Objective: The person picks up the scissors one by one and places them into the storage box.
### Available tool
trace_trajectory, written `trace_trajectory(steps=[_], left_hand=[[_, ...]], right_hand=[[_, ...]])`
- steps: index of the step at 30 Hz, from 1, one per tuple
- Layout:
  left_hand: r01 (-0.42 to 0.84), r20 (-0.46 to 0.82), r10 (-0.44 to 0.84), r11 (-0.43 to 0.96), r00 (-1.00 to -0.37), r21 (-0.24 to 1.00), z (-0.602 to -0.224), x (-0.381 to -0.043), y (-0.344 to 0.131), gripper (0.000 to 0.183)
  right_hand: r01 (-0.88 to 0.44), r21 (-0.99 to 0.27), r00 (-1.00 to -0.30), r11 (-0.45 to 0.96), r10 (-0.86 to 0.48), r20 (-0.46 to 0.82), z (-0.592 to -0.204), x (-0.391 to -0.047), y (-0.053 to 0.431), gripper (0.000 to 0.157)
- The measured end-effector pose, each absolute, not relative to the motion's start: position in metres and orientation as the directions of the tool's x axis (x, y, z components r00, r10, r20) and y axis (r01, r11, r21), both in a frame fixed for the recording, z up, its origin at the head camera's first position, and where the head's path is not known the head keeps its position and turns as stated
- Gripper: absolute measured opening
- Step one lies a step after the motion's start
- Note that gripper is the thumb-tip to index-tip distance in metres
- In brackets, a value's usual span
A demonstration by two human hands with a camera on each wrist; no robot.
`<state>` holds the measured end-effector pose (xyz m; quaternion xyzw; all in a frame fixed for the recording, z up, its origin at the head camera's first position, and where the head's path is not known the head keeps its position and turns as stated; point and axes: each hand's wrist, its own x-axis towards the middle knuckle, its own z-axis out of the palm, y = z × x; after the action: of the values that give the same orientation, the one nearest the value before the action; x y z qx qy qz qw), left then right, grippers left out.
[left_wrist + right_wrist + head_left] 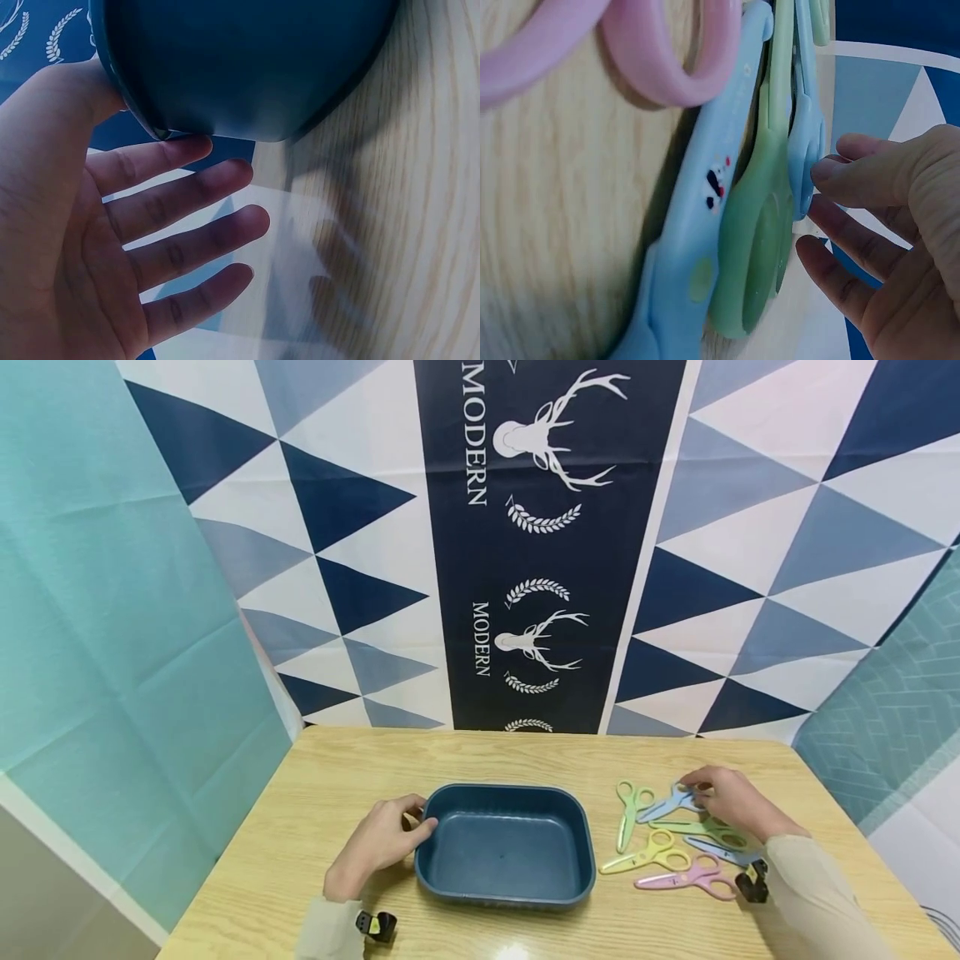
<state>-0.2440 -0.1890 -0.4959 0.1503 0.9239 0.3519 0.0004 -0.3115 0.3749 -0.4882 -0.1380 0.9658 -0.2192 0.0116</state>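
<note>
Far blue scissors (670,804) are right of tray (504,858); likely light, stiff, slick plastic, best taken by handle loops. Right grip (731,797) at handles, can't tell if pinching; left grip (381,837) pinches tray rim.

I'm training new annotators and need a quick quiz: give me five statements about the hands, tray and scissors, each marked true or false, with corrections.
1. The left hand is touching the blue tray. True.
2. The pink scissors lie nearer the person than the yellow scissors. True.
3. The right hand is at the pink scissors. False: it is at the farther blue scissors.
4. The yellow scissors are inside the blue tray. False: they lie on the table, to the right of it.
5. A second blue pair lies on the table. True.
</note>
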Motion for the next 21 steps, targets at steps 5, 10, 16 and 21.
trace_trajectory(steps=[5, 10, 16, 21], left_hand=[[0.277, 0.103, 0.278, 0.715, -0.955, 0.642, -0.4972, -0.2442, -0.1887, 0.021], [0.28, 0.101, 0.285, 0.707, -0.953, 0.65, -0.4973, -0.2441, -0.1885, 0.022], [0.282, 0.102, 0.288, 0.701, -0.952, 0.655, -0.4966, -0.2454, -0.1882, 0.022], [0.292, 0.107, 0.298, 0.695, -0.949, 0.657, -0.4978, -0.2458, -0.1891, 0.024]], right_hand=[[-0.284, -0.413, -0.955, 0.865, -0.294, 0.043, -0.4915, -0.3137, 0.3753, 0.028], [-0.307, -0.4, -0.949, 0.864, -0.312, 0.054, -0.4938, -0.3152, 0.3762, 0.029], [-0.303, -0.402, -0.95, 0.864, -0.306, 0.059, -0.4954, -0.3175, 0.377, 0.03], [-0.315, -0.411, -0.947, 0.856, -0.314, 0.071, -0.4978, -0.3183, 0.3778, 0.028]])
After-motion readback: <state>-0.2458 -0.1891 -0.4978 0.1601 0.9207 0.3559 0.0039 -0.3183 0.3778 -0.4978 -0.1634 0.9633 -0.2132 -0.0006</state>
